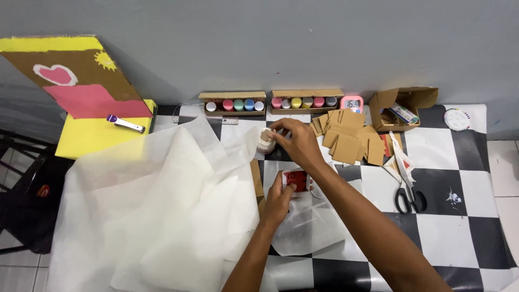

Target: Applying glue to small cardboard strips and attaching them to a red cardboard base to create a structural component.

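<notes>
My right hand (pixel 297 143) reaches forward, fingers curled over the top of a small white jar (pixel 265 141) standing on the checked table (pixel 465 178) below the paint boxes (pixel 232 103). Grip looks closed on the lid; I judge the jar light, rigid and smooth, best taken around the cap. My left hand (pixel 278 203) pinches a small red piece (pixel 296 179) at its left edge; thin and light, likely bendable. White paper sheet (pixel 157 211) covers the left of the table and hides what lies beneath. The jar's lower part is partly masked by paper; its contents can't be made out. Scissors (pixel 405 189) lie well apart.
</notes>
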